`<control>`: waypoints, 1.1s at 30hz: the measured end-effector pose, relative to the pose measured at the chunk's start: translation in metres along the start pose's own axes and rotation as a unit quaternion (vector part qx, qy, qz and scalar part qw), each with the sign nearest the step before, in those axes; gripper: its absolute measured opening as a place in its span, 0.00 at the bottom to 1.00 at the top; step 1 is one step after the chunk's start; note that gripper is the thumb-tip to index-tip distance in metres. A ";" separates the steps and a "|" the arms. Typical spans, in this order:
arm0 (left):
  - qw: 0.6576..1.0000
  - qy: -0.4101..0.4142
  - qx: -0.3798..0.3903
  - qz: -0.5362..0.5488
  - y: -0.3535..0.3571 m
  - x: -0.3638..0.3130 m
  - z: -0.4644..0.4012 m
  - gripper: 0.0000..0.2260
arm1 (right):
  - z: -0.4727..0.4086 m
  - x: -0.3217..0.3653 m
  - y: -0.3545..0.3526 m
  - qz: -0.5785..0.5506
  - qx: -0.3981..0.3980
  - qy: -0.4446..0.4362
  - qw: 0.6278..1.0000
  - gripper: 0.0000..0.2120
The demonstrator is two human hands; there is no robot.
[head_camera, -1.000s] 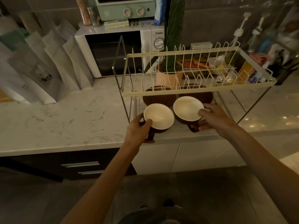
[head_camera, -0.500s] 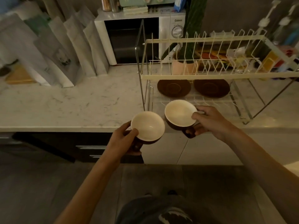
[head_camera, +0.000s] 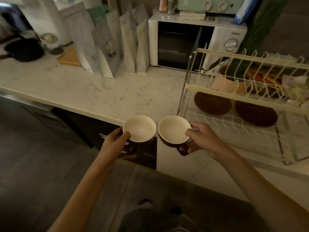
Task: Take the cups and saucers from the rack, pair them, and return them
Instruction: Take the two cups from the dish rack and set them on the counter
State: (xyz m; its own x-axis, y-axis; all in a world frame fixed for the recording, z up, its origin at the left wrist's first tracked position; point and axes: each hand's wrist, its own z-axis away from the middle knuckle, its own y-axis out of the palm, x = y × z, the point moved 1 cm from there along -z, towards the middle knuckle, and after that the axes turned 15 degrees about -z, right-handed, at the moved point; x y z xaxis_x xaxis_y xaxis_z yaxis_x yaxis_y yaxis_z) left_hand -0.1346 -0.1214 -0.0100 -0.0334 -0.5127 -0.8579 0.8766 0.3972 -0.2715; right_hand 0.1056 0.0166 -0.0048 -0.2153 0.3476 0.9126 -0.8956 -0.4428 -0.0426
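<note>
I hold two brown cups with cream insides side by side in the air, just off the counter's front edge. My left hand (head_camera: 115,144) grips the left cup (head_camera: 139,128) by its handle, thumb on the rim. The right cup (head_camera: 173,129) is held the same way by my right hand (head_camera: 203,141). Two brown saucers, a left saucer (head_camera: 212,102) and a right saucer (head_camera: 255,113), lie flat on the lower shelf of the wire dish rack (head_camera: 242,91) at the right. The rack's upper tier partly hides their far edges.
The marble counter (head_camera: 100,91) stretches left of the rack. Behind it stand a white microwave (head_camera: 184,44), several paper bags (head_camera: 113,47) and a wooden board (head_camera: 70,57). A dark pan (head_camera: 23,49) sits far left. Dark cabinet drawers are below the counter.
Both hands have drawn the cups out of the rack and back past the counter edge. The view has swung left, so the rack now sits at the right.
</note>
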 end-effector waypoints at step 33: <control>0.990 -0.068 -0.015 0.122 -0.130 -0.032 -0.254 0.21 | -0.226 0.046 0.192 -0.123 -0.173 0.013 0.977 0.22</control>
State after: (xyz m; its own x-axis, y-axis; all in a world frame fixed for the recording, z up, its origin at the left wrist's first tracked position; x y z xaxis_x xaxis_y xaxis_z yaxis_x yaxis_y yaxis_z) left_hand -0.3689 0.0363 -0.0584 0.2442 -0.4955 -0.8336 0.8364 0.5427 -0.0776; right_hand -0.1640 0.1349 -0.0630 0.0181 0.4321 0.9017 -0.9985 -0.0391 0.0387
